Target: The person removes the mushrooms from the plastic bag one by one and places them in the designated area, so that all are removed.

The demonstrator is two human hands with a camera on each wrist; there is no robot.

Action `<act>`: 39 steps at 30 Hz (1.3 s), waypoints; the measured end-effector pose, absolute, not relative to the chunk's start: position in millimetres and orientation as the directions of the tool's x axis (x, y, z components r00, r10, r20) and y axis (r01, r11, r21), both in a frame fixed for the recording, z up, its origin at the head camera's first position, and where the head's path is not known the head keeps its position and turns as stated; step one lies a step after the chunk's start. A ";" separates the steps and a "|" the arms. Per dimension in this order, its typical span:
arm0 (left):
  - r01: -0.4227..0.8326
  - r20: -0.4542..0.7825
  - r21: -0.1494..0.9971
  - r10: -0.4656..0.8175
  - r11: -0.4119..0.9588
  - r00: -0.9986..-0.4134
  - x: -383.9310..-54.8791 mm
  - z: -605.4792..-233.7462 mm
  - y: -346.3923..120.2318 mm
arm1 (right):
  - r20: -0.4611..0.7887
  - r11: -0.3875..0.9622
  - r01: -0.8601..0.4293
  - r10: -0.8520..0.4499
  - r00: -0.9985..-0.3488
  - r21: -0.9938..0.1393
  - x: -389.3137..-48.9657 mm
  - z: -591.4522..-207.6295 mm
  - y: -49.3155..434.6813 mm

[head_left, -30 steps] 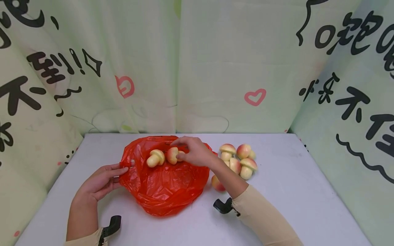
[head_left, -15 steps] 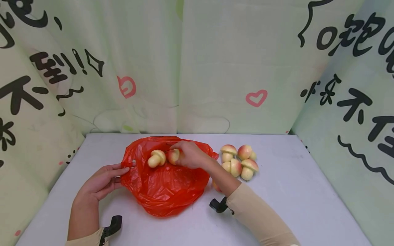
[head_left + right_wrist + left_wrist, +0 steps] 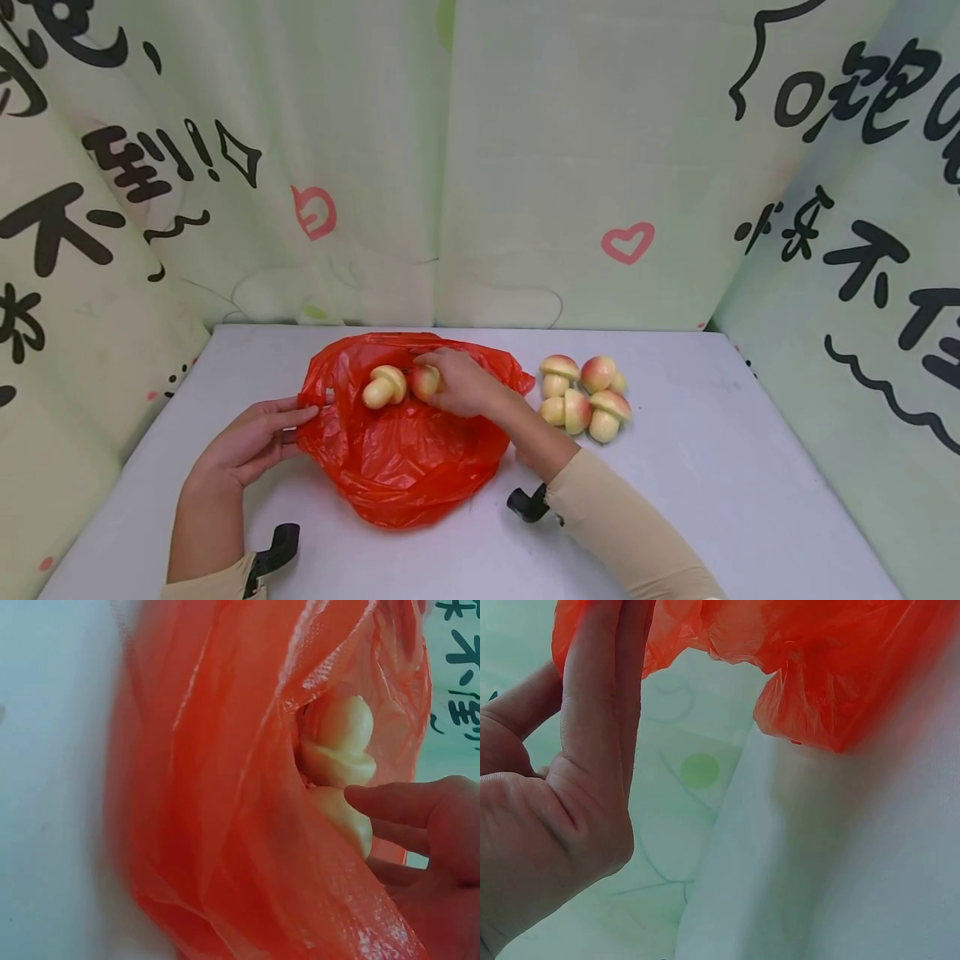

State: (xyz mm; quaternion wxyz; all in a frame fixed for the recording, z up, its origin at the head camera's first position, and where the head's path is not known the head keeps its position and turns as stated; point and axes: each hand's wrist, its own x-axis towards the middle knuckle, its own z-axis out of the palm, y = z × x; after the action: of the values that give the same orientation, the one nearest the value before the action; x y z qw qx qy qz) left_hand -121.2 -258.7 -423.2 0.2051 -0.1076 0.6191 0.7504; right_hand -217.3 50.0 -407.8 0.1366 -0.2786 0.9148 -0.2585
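Observation:
A crumpled red plastic bag [image 3: 405, 467] lies with its mouth spread on the table. At its left edge my left hand [image 3: 258, 437] pinches the plastic between thumb and fingers; the left wrist view has the fingers [image 3: 592, 697] extended along the red film. Inside the bag is a mushroom [image 3: 384, 387], cream with a yellowish cap, looking like a toy. Beside it my right hand [image 3: 461, 382] grips a second mushroom [image 3: 425, 381] with a reddish cap. In the right wrist view the thumb [image 3: 390, 802] touches that mushroom, and the bag's wall covers part of it.
Several more cream and red mushrooms [image 3: 588, 396] are clustered on the white table [image 3: 712, 467], right of the bag. My right forearm reaches across in front of them. A patterned pale green curtain [image 3: 517, 167] stands behind the table and at both sides.
My right hand has lowered and its fingers have closed around the mushroom in the bag. My right forearm shifted left and now hides a mushroom near the bag. My left hand keeps its hold.

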 end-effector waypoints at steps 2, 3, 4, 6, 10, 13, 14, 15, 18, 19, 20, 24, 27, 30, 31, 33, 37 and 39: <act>-0.438 -0.413 0.887 0.173 -0.144 -0.894 -120.8 -423.4 -258.6 | -0.105 0.714 -0.440 -0.579 -0.809 -0.546 -217.3 -409.6 48.7; -0.436 -0.412 0.889 0.174 -0.142 -0.895 -120.8 -423.5 -258.7 | -0.102 0.715 -0.442 -0.578 -0.809 -0.542 -217.4 -410.5 48.0; -0.434 -0.410 0.890 0.174 -0.139 -0.895 -120.7 -423.6 -258.7 | -0.098 0.715 -0.447 -0.579 -0.809 -0.537 -217.7 -411.4 47.4; -0.430 -0.406 0.893 0.174 -0.133 -0.897 -120.7 -423.9 -258.6 | -0.091 0.720 -0.454 -0.578 -0.811 -0.525 -218.0 -412.8 46.4; -0.430 -0.406 0.893 0.173 -0.133 -0.897 -120.8 -424.0 -258.7 | -0.078 0.726 -0.467 -0.577 -0.813 -0.505 -219.5 -414.7 44.6; -0.434 -0.410 0.890 0.174 -0.138 -0.895 -121.2 -423.7 -258.8 | -0.063 0.719 -0.480 -0.584 -0.809 -0.502 -220.6 -415.9 43.3; -0.435 -0.411 0.890 0.176 -0.138 -0.895 -121.3 -423.7 -258.9 | -0.056 0.718 -0.486 -0.586 -0.808 -0.499 -221.0 -416.6 42.8; -0.435 -0.410 0.890 0.176 -0.138 -0.895 -121.4 -423.7 -258.9 | -0.050 0.714 -0.491 -0.589 -0.806 -0.500 -221.3 -417.2 42.4; -0.435 -0.410 0.890 0.175 -0.135 -0.895 -121.5 -423.9 -258.8 | -0.034 0.708 -0.504 -0.595 -0.803 -0.495 -222.0 -419.6 41.3; -0.435 -0.411 0.891 0.174 -0.134 -0.895 -121.5 -424.0 -258.7 | -0.033 0.707 -0.506 -0.596 -0.802 -0.494 -222.2 -420.2 41.1; -0.435 -0.412 0.890 0.173 -0.133 -0.895 -121.6 -424.1 -258.6 | -0.031 0.707 -0.505 -0.596 -0.802 -0.495 -222.3 -420.9 41.0; -0.439 -0.416 0.888 0.168 -0.136 -0.893 -121.7 -423.8 -258.4 | -0.024 0.705 -0.511 -0.598 -0.801 -0.492 -223.0 -422.3 40.3; -0.439 -0.416 0.888 0.168 -0.136 -0.894 -121.8 -423.4 -257.8 | -0.024 0.708 -0.504 -0.591 -0.806 -0.495 -222.6 -422.2 40.4; -0.438 -0.415 0.889 0.169 -0.136 -0.894 -121.9 -423.4 -257.6 | -0.026 0.710 -0.491 -0.581 -0.813 -0.505 -221.1 -421.2 40.8; -0.437 -0.414 0.889 0.170 -0.137 -0.895 -121.9 -423.5 -257.6 | -0.026 0.710 -0.487 -0.578 -0.816 -0.509 -220.6 -420.7 40.9; -0.437 -0.413 0.889 0.172 -0.134 -0.894 -121.9 -423.7 -257.6 | -0.023 0.708 -0.481 -0.574 -0.819 -0.516 -219.3 -418.9 41.1; -0.442 -0.418 0.886 0.172 -0.140 -0.892 -121.8 -424.4 -258.4 | -0.026 0.706 -0.477 -0.572 -0.820 -0.524 -216.2 -414.0 41.5; -0.444 -0.419 0.885 0.173 -0.143 -0.891 -121.9 -424.5 -259.0 | -0.035 0.707 -0.468 -0.570 -0.821 -0.531 -214.0 -411.2 41.7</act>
State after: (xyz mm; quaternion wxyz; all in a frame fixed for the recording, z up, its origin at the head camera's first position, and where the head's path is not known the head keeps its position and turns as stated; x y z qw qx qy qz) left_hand -121.9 -259.0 -424.5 0.2059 -0.1091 0.6212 0.7482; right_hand -214.0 41.7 -411.2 0.0986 -0.2823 0.9185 -0.2587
